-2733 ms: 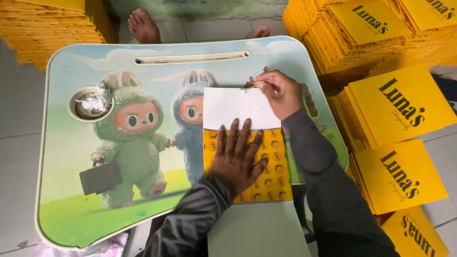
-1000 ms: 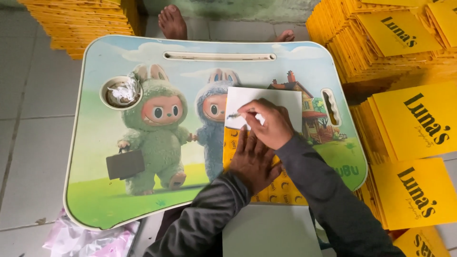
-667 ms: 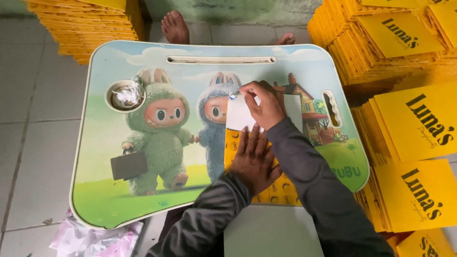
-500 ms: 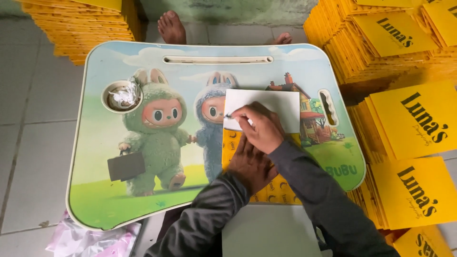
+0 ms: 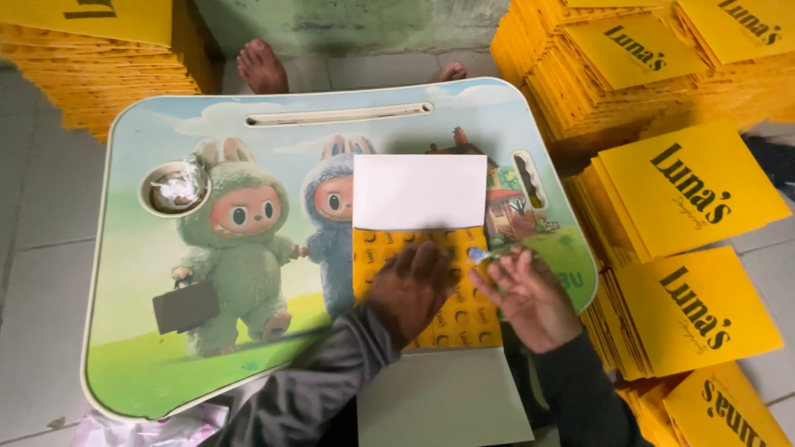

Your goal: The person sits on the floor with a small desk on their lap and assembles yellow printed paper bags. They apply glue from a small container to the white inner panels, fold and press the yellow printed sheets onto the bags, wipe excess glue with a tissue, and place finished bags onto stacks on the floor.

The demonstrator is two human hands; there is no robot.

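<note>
A flat unfolded card sheet lies on a cartoon-printed lap table (image 5: 248,124). Its middle panel (image 5: 455,314) is yellow with a small dark pattern; its far flap (image 5: 419,191) and near flap (image 5: 443,397) are plain white. My left hand (image 5: 411,287) presses palm down on the yellow panel, fingers spread. My right hand (image 5: 527,296) hovers over the sheet's right edge, palm up, fingers curled, pinching a small blue and white object (image 5: 479,256) that is too blurred to identify.
Tall stacks of yellow printed cards (image 5: 687,190) crowd the right side and the far right (image 5: 629,66), with another stack at far left (image 5: 91,58). A cup recess (image 5: 174,187) in the table holds crumpled foil. Bare feet (image 5: 262,68) rest beyond the table.
My right hand left the white far flap, where it had been rubbing, and pulled back to the sheet's right edge. The far flap is now fully uncovered. My left hand stayed put.
</note>
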